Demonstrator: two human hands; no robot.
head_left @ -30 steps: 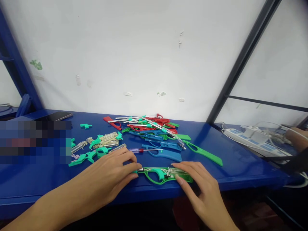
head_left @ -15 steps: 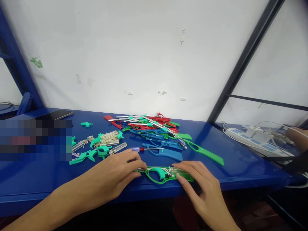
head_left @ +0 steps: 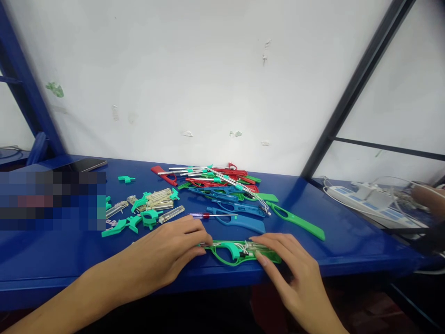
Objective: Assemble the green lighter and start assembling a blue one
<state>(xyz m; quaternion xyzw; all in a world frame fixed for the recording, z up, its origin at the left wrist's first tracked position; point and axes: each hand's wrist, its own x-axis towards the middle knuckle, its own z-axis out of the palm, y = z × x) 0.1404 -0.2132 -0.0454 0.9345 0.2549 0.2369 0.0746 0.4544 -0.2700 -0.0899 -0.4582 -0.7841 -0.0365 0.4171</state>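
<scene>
A green half-casing of a long-nosed lighter (head_left: 222,261) lies near the table's front edge, its inside facing up. In it sit a turquoise trigger (head_left: 232,250), thin white wires and a clear fuel tank (head_left: 259,247). My left hand (head_left: 181,246) pinches the casing's narrow left end, and its fingers hide that tip. Around the handle end, my right hand (head_left: 292,266) has its thumb on the near side and its fingers on the far side, by the tank. Just beyond lie a screwdriver (head_left: 217,215) and a blue casing half (head_left: 243,223).
Behind are piled red, blue and green casings (head_left: 225,185) with metal rods. Turquoise triggers (head_left: 150,217) and clear tanks (head_left: 160,199) lie to the left, a phone (head_left: 88,164) farther back. A green casing half (head_left: 299,223) and a power strip (head_left: 371,204) are right, near another person's hand (head_left: 429,199).
The view has shifted very slightly. Both hands keep their hold on the green lighter casing, with no clear movement of its parts.
</scene>
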